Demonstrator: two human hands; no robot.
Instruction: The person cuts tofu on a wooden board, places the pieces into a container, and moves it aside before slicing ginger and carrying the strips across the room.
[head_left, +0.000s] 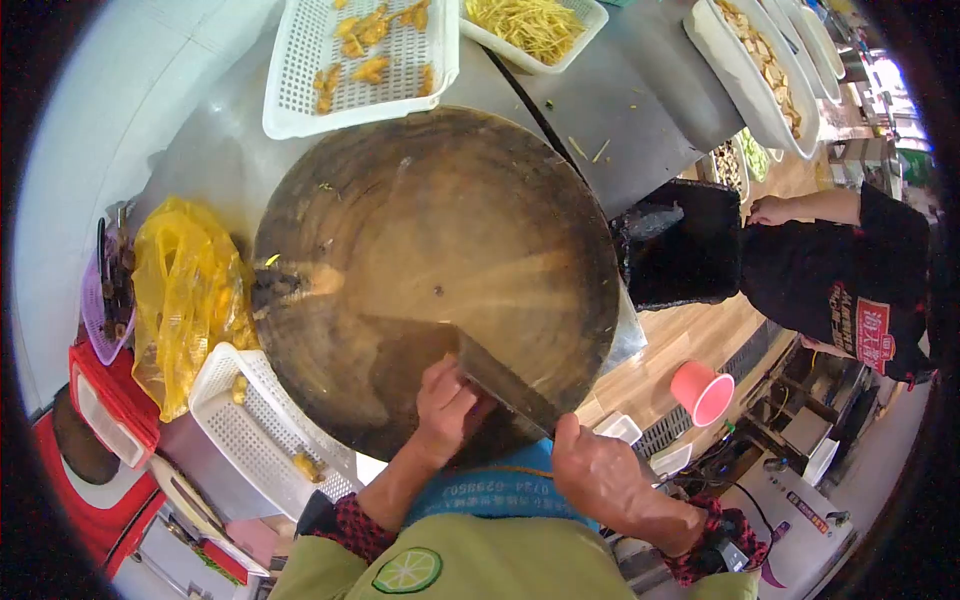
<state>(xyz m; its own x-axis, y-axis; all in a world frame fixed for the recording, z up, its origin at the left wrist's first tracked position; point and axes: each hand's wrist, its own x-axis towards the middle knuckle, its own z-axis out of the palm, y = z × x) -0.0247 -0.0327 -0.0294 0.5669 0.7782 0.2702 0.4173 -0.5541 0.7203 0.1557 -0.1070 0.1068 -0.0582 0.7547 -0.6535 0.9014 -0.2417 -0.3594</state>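
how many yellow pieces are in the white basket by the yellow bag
2 in the basket: one piece upper left, another piece lower right; the round board may hide others.

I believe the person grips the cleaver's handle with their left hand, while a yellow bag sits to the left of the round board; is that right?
Not quite: the head view shows the right hand gripping the handle of the cleaver. The yellow bag does sit to the left of the round board.
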